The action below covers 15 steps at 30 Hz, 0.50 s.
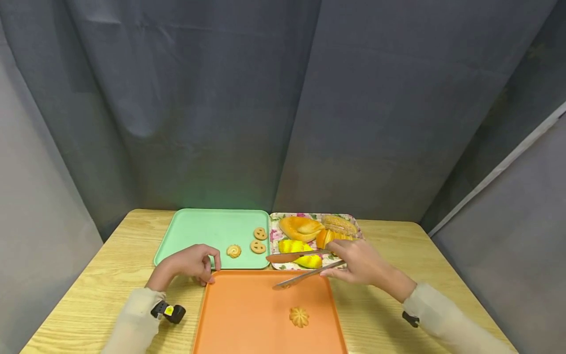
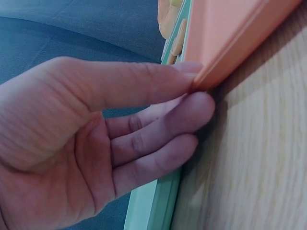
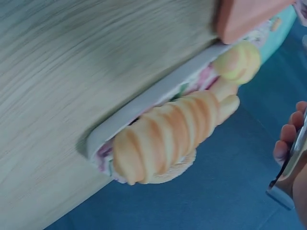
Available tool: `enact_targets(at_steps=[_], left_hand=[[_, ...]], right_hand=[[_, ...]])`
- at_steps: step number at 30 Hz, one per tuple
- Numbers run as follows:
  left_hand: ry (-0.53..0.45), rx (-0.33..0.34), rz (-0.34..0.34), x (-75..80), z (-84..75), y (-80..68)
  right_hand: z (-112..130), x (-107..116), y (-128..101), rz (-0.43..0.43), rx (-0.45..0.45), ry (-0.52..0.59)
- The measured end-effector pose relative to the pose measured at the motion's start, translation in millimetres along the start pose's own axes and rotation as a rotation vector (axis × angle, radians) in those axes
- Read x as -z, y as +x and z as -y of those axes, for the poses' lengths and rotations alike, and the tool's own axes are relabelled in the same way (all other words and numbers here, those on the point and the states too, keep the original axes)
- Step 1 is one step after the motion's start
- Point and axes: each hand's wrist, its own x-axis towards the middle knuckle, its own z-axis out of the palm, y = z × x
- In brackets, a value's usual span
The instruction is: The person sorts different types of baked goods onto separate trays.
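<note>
My left hand point(image 1: 192, 263) pinches the far left corner of an orange tray point(image 1: 247, 319). In the left wrist view the thumb point(image 2: 153, 81) lies over its rim, with fingers curled beneath. My right hand point(image 1: 362, 263) grips metal tongs point(image 1: 302, 279), partly seen at the right edge of the right wrist view. Their two arms stand apart above the orange tray's far edge, with nothing visibly held between the tips. A ridged, flower-shaped cookie point(image 1: 298, 317) lies on the orange tray, nearer to me than the tongs.
Behind stands a green tray point(image 1: 199, 233) with a swirled cookie point(image 1: 234, 251) and two round cookies point(image 1: 258, 247). Beside it, a floral tray point(image 1: 275, 237) bears several breads, including a striped one point(image 3: 165, 136) and a yellow one point(image 1: 294, 246). Grey curtains point(image 1: 212, 108) border the wooden table point(image 1: 398, 255).
</note>
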Motion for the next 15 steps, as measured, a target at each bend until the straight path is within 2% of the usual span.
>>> enact_targets(at_steps=[5, 15], left_hand=[[-0.012, 0.000, 0.005, -0.3, 2.2, 0.7], [0.013, 0.012, 0.000, 0.8, 3.4, 1.5]], right_hand=[[-5, -2, -12, 0.066, 0.068, 0.040], [-10, -5, -34, 0.109, 0.128, 0.093]])
